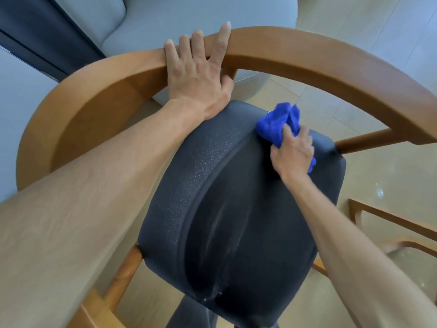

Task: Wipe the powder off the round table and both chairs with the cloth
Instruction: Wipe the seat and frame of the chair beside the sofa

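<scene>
Chair (236, 209) seat: right part looks streaked from wiping, left strip still speckled with powder (198, 162). Left hand (198, 74) lies flat-fingered on the backrest; right hand (293, 155) fingers clutch the cloth (276, 121) at the seat's far edge

A bright blue crumpled cloth (279, 125) lies against the dark navy padded chair seat (236, 209), which is speckled and streaked with white powder (201, 162); the curved wooden backrest (307, 58) is warm orange-brown, the floor (378, 43) pale beige.
</scene>
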`<action>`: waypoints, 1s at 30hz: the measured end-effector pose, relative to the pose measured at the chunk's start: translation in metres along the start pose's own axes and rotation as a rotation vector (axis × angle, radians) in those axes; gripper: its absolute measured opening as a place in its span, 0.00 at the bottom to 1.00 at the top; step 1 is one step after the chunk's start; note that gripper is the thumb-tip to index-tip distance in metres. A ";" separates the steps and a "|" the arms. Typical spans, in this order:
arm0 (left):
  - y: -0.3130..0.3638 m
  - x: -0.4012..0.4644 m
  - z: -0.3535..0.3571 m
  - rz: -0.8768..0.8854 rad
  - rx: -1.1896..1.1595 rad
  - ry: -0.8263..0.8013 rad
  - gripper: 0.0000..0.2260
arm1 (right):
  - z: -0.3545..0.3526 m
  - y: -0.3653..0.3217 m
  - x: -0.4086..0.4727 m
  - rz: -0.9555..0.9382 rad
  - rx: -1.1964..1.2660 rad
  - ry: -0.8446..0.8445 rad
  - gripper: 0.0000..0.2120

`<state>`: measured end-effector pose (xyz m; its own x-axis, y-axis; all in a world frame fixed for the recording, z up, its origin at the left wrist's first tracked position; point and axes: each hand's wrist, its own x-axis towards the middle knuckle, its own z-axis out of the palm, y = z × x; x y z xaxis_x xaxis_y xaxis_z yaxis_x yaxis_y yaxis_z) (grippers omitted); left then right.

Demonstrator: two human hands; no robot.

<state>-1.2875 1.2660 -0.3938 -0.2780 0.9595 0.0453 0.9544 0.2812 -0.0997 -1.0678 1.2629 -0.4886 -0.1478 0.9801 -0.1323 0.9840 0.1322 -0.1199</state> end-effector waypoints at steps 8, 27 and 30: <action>-0.002 -0.001 -0.002 -0.001 -0.009 -0.036 0.31 | 0.033 -0.017 -0.250 -0.765 0.170 -0.253 0.18; -0.001 0.000 -0.003 0.002 -0.001 -0.005 0.30 | -0.009 0.042 0.000 -0.033 -0.002 0.000 0.25; -0.001 0.000 -0.002 -0.001 -0.001 -0.004 0.31 | 0.001 0.016 -0.026 0.017 -0.025 0.010 0.26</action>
<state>-1.2879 1.2653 -0.3916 -0.2796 0.9592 0.0410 0.9542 0.2823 -0.0991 -1.0479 1.2396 -0.4885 -0.1305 0.9836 -0.1244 0.9884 0.1193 -0.0935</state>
